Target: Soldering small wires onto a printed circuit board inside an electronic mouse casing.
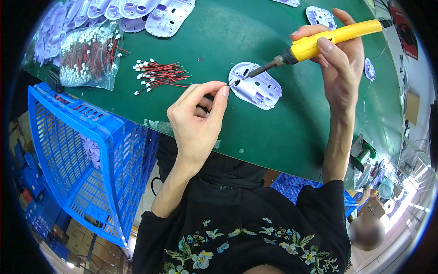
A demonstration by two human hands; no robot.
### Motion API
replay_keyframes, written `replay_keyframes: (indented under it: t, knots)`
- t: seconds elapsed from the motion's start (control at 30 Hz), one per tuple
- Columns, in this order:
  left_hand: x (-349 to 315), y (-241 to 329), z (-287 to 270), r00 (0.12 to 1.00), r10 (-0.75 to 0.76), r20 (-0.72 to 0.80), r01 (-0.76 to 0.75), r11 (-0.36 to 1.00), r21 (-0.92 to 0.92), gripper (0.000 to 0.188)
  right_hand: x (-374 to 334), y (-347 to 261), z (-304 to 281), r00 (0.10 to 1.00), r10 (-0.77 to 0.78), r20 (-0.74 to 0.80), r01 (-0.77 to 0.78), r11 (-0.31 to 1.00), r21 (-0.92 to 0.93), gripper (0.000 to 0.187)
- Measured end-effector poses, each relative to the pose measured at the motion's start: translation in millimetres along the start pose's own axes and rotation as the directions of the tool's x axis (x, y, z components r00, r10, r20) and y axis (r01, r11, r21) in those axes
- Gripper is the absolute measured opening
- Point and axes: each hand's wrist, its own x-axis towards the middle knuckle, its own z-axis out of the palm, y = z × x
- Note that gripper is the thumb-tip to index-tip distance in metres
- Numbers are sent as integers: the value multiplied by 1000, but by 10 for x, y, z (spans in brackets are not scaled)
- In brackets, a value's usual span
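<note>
My right hand (340,59) is closed around the yellow handle of a soldering iron (335,40). The iron's dark tip slants down to the left and meets the upper left part of a pale purple plastic shell (258,89), which lies with its inner side up on the green table. At the shell's left edge my left hand (198,114) pinches with thumb and forefinger. Between those fingertips is a thin wire, its end close to the iron's tip; most of it is hidden. Left of this hand lies a loose pile of red wires with white connectors (159,75).
A clear bag of connector wires (89,57) and stacked purple shells (169,18) fill the far left. More shells (320,17) lie at the far right. A blue crate (105,137) stands by the table's left front edge. A solder spool (364,154) is at right.
</note>
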Motion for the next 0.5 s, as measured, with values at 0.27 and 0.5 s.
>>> replay_keyframes:
  t: [0.27,0.5]
  knots:
    - [-33,-66,50,936,353,-15,-352,935,52,12,-97,-205,-293,999,-41,-35,39,998,-48,64]
    - [-168,-43,174,885,441,147,-463,866,190,19,-227,-212,3,986,34,-161,-12,991,134,56]
